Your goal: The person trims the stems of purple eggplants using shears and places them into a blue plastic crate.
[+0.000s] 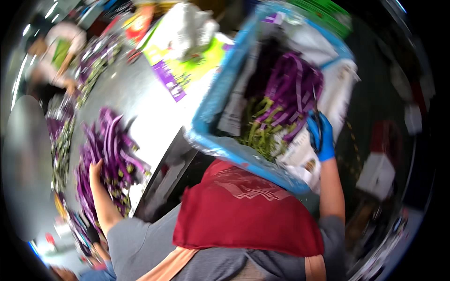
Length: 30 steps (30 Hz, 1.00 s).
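Observation:
My bare left hand (pixel 96 167) is in a heap of long purple vegetable stalks (pixel 110 136) with green ends, on the metal table to the left. Its thumb lies over some stalks and the fingers curl down among them, partly hidden. My right hand (pixel 322 136), in a blue glove, is closed around black-handled scissors (pixel 318 124), which are blurred. It hovers by the right side of a blue plastic-lined crate (pixel 206 114). Inside the crate lies a large bundle of purple stalks (pixel 295 84), its green ends toward me.
A green and purple printed bag (pixel 173 70) with white plastic (pixel 187 30) on it lies on the metal table (pixel 126 79). Bundled stalks (pixel 63 150) line its far left edge, where a person (pixel 61 51) works. A green crate (pixel 328 16) stands behind the blue one. White boxes (pixel 375 178) stand right.

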### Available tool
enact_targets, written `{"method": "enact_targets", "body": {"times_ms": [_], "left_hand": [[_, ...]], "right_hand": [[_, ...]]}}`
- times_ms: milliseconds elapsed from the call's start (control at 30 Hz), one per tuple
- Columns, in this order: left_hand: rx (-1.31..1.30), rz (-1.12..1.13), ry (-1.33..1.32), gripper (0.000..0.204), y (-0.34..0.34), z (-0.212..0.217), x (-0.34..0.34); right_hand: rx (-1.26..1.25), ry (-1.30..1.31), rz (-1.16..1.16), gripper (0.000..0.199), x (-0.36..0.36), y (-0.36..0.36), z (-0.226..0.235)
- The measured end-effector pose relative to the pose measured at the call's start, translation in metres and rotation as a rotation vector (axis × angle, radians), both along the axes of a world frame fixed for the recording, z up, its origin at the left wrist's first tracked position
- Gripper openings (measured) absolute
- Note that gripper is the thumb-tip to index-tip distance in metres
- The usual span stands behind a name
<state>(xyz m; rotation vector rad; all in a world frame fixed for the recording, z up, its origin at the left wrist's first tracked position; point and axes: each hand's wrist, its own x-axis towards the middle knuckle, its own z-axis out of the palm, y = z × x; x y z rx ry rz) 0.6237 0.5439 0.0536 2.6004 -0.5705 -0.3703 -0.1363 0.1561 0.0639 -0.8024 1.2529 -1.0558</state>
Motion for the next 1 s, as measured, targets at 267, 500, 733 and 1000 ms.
{"method": "enact_targets", "body": {"times_ms": [267,500,733,1000], "left_hand": [[-0.507,-0.630,0.253,0.040,-0.325,0.151,-0.293],[-0.575,-2.528,0.081,0.041,-0.327,0.221,-0.586],[-0.868,-2.524,0.255,0.046,-0.342,0.237,-0.603],[-0.281,-2.106,0.946,0.033,-0.416,0.187,-0.567]], "right_hand": [[-0.390,-0.144,-0.309,0.024,0.000,0.007,0.020],[-0.296,-0.341,-0.400,0.026,-0.017,0.007,0.015],[-0.168,-0.713,-0.349,0.025,-0.021,-0.001,0.009],[-0.305,-1.009,-0.219,0.025,-0.033,0.001,-0.004]]}}
